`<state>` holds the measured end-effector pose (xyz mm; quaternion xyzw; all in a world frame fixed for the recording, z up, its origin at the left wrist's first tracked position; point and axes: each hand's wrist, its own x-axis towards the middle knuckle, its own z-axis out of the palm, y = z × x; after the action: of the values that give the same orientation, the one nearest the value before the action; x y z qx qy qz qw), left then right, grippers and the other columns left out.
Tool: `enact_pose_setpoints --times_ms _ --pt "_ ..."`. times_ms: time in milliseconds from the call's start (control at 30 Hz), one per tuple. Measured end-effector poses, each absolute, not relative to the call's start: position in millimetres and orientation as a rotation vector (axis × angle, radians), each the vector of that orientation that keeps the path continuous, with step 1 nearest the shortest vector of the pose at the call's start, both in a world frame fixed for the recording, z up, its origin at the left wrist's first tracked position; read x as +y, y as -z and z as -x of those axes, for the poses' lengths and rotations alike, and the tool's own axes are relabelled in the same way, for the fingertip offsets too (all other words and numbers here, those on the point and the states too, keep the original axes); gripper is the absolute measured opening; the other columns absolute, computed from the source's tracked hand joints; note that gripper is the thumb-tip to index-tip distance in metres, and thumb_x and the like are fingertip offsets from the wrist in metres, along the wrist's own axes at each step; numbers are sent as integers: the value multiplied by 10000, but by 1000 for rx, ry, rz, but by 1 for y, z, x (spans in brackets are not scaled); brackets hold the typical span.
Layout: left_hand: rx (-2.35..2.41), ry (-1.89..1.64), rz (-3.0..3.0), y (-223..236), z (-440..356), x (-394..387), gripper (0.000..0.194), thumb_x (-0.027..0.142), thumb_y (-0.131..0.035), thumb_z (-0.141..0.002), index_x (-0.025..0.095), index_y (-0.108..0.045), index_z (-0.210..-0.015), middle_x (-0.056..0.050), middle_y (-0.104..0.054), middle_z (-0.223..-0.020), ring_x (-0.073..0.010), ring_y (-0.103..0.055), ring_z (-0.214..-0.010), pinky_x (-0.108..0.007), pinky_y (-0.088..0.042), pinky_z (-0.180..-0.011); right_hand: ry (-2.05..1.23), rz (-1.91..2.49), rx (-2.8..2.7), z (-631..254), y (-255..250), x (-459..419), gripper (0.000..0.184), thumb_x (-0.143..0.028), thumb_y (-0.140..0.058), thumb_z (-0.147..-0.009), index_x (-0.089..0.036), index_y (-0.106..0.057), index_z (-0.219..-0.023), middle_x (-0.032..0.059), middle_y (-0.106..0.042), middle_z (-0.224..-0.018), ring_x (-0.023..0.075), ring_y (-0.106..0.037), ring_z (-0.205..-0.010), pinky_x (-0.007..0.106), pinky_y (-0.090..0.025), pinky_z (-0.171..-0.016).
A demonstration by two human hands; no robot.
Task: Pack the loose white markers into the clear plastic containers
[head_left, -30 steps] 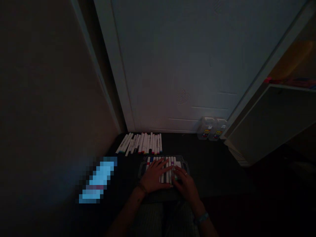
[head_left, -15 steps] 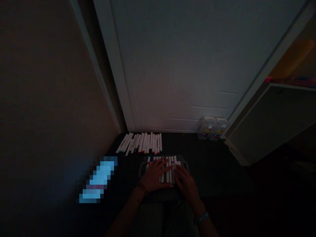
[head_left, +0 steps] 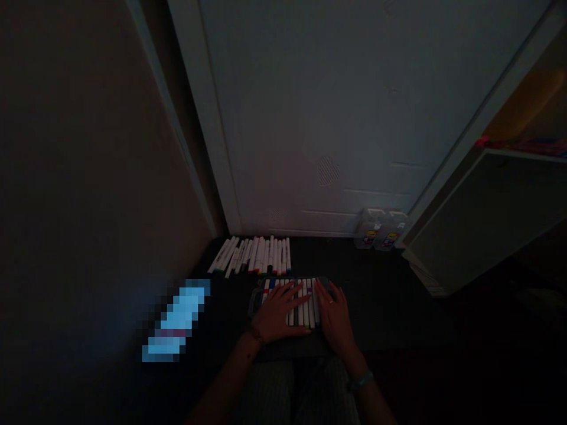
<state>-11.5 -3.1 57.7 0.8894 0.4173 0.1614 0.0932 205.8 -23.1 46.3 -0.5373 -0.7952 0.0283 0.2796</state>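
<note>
A clear plastic case [head_left: 253, 301] lies on the dark tabletop in front of me, holding a row of white markers [head_left: 305, 308] with coloured bands, red, blue and purple among them. My left hand [head_left: 278, 311] rests flat over the row with its fingers spread, hiding several markers. At the case's right end is my right hand [head_left: 335, 311], its fingers stretched out and laid along the last markers and the rim. Beyond the case, a loose group of white markers [head_left: 266, 256] lies side by side. The light is dim, so fine detail is hard to make out.
Two clear plastic cases [head_left: 371, 230] with colourful labels stand against the white panel [head_left: 283, 130] at the back right. A bright, blurred-out rectangle [head_left: 179, 321] glows at the left. A brown wall rises along the left side.
My right hand has gone from curled fingers over the last markers to stretched fingers, shifting slightly right and up along the case's end. My left hand stays where it was.
</note>
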Motion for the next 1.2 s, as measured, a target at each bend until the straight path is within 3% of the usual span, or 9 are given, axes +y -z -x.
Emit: enact_pose_setpoints --times_ms 200,633,900,1200 --pt "1244 -471 -2642 -60 11 -4 824 757 -548 -703 387 -361 -1415 -1 -311 -1527 -320 -273 -1376 -520 -220 -1109 -110 1474 -2195 -204 -49 -24 455 -234 -247 -996 -329 -347 -1430 -68 -406 -1452 227 -244 -1407 541 -188 -1143" --pt "1230 -461 -2630 -60 11 -3 840 765 -543 -699 379 -354 -1421 -14 -315 -1526 -324 -270 -1378 -532 -194 -1117 -97 1400 -2166 -206 -42 -21 451 -229 -271 -990 -328 -368 -1419 -28 -483 -1402 234 -318 -1378 569 -240 -1112" --pt "1229 -447 -2626 -60 11 -4 843 767 -536 -703 386 -335 -1427 -10 -318 -1524 -319 -258 -1385 -530 -190 -1118 -179 1424 -2156 -206 -41 -22 434 -241 -270 -996 -328 -400 -1402 -46 -485 -1400 241 -307 -1380 580 -196 -1123" --pt "1224 -445 -2625 -61 11 -4 831 762 -541 -704 381 -355 -1419 -15 -310 -1528 -323 -265 -1381 -530 -195 -1114 -132 1403 -2110 -205 -43 -24 414 -244 -317 -984 -300 -459 -1369 -24 -532 -1362 236 -373 -1337 545 -259 -1109"
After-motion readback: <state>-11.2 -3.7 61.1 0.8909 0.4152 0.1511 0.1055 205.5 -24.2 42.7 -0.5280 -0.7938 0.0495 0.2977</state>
